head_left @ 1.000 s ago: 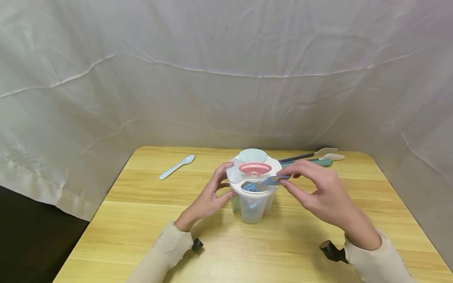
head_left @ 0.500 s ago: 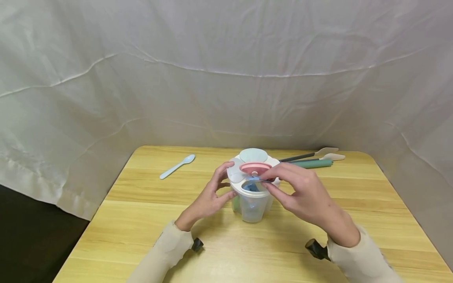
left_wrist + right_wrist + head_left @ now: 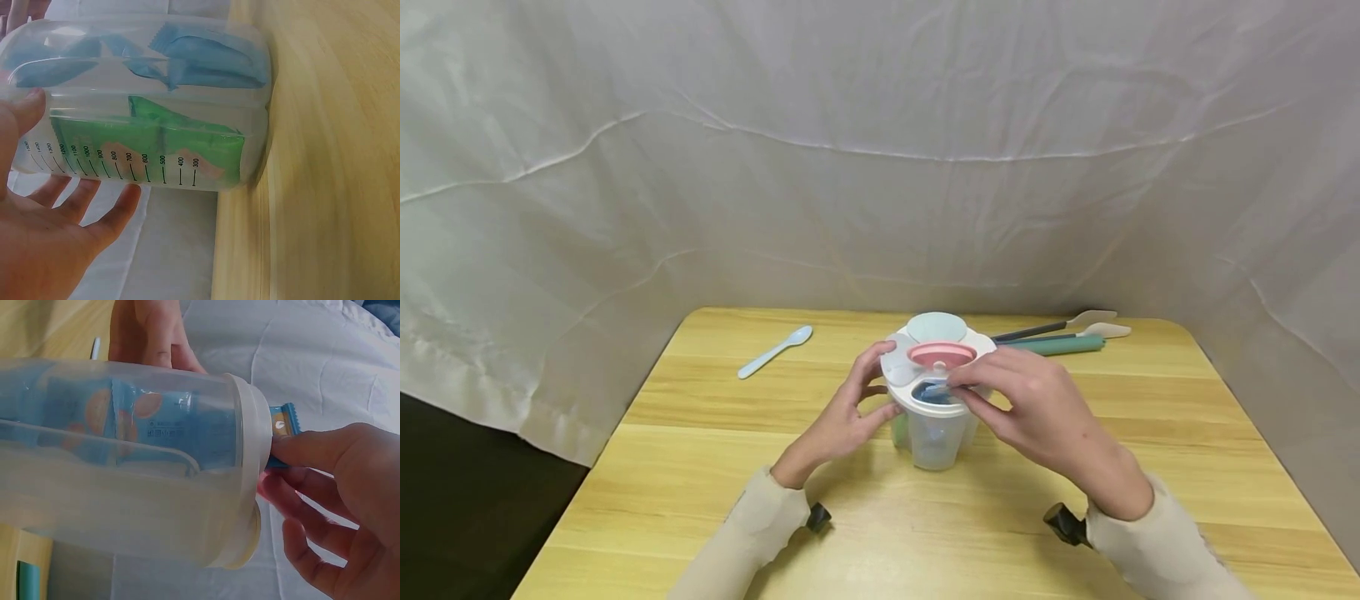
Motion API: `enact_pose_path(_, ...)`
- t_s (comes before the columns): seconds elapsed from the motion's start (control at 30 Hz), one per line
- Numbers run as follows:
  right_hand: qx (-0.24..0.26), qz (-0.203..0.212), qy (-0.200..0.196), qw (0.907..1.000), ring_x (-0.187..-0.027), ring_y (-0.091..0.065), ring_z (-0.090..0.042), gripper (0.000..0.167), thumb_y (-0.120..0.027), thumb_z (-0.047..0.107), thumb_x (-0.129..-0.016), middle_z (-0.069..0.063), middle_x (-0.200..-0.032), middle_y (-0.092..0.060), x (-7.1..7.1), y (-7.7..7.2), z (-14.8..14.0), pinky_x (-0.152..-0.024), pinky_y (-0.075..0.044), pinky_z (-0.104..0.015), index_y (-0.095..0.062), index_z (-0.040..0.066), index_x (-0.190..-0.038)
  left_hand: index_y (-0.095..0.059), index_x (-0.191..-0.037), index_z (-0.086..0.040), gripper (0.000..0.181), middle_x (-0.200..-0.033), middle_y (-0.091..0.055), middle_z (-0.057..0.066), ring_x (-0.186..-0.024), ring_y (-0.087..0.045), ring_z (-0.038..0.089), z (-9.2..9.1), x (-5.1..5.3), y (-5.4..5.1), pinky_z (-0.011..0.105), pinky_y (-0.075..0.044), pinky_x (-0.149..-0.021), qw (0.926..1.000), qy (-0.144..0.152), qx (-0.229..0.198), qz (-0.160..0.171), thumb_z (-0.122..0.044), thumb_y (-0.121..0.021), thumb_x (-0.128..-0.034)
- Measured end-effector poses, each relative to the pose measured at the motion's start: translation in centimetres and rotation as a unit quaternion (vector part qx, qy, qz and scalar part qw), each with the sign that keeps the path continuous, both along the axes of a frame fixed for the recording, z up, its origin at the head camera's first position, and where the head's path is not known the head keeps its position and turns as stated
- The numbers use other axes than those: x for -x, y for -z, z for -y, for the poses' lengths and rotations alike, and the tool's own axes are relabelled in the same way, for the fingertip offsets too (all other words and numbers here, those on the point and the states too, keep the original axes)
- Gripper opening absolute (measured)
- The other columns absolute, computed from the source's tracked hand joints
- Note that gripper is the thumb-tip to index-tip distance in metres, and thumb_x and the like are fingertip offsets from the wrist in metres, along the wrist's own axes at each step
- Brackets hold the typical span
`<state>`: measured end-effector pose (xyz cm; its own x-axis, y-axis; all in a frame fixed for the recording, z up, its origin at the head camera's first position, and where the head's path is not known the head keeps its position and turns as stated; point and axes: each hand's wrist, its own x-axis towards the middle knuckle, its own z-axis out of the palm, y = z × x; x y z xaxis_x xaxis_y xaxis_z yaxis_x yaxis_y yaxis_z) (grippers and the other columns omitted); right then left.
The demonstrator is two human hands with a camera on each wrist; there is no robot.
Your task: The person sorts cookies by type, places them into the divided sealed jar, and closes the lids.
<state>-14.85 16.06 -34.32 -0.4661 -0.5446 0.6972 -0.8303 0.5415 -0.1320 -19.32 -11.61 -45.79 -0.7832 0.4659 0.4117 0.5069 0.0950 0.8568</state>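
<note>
A clear multi-compartment container (image 3: pixel 934 442) with a white lid stands upright on the table. My left hand (image 3: pixel 842 429) grips its left side, thumb in front and fingers behind. At the front lid opening, my right hand (image 3: pixel 1045 408) pinches a small blue sachet (image 3: pixel 286 419), which sits partly inside the opening. Other blue sachets (image 3: pixel 212 62) lie in one compartment, and green sachets (image 3: pixel 200 147) fill another beside a printed scale. On the lid, a pink flap (image 3: pixel 942 356) stands raised, with a pale round flap (image 3: pixel 936 327) behind it.
A light blue spoon (image 3: pixel 777 352) lies on the wooden table (image 3: pixel 700 467) to the left. Two spatulas with pale heads (image 3: pixel 1101 329) and a green rod-like item (image 3: pixel 1067 346) lie at the back right. Grey-white cloth (image 3: pixel 880 208) hangs behind the table.
My right hand has moved left to the front opening and lowered the blue sachet partly into it. My left hand and the container stay in place.
</note>
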Motion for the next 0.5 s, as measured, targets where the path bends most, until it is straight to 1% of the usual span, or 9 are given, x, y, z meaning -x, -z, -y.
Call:
enact_pose_path(0.1, -0.018, 0.01, 0.008, 0.9997, -0.088, -0.078, -0.015, 0.028, -0.096, 0.005, -0.078, 0.005, -0.101, -0.085, 0.0, -0.03, 0.06, -0.074, -0.065, -0.036, -0.085, 0.017, -0.101, -0.027, -0.168, -0.014, 0.082, -0.17, -0.042, 0.02, -0.148, -0.053, 0.045, 0.01, -0.01, -0.08, 0.049, -0.057, -0.114, 1.0, 0.002, -0.001, -0.003, 0.004, -0.071, -0.1011)
enact_pose_path(0.3, -0.04, 0.043, 0.015, 0.9981, -0.088, -0.075, -0.013, 0.027, -0.09, 0.003, -0.084, 0.005, -0.104, -0.085, -0.09, -0.05, 0.15, -0.067, -0.059, -0.028, -0.086, 0.016, -0.107, -0.027, -0.167, -0.013, 0.081, -0.172, -0.039, 0.019, -0.148, -0.053, 0.045, 0.0, 0.1, -0.01, 0.051, -0.057, -0.114, 1.0, 0.003, -0.003, -0.006, 0.004, -0.07, -0.1012)
enact_pose_path(0.4, -0.049, 0.054, 0.01, 0.9973, -0.09, -0.072, -0.013, 0.028, -0.087, 0.001, -0.087, 0.005, -0.105, -0.085, -0.13, 0.03, 0.24, -0.068, -0.058, -0.028, -0.086, 0.017, -0.11, -0.027, -0.167, -0.013, 0.082, -0.174, -0.037, 0.019, -0.148, -0.053, 0.046, -0.05, 0.12, 0.1, 0.051, -0.057, -0.113, 1.0, 0.003, -0.003, -0.009, 0.005, -0.071, -0.1008)
enact_pose_path(0.5, -0.051, 0.059, 0.004, 0.997, -0.092, -0.069, -0.014, 0.028, -0.086, 0.002, -0.089, 0.005, -0.108, -0.085, -0.23, 0.11, 0.32, -0.071, -0.059, -0.03, -0.086, 0.015, -0.113, -0.027, -0.167, -0.013, 0.082, -0.174, -0.036, 0.019, -0.148, -0.053, 0.046, -0.04, 0.06, 0.18, 0.05, -0.058, -0.114, 0.9999, 0.003, -0.002, -0.011, 0.004, -0.071, -0.1009)
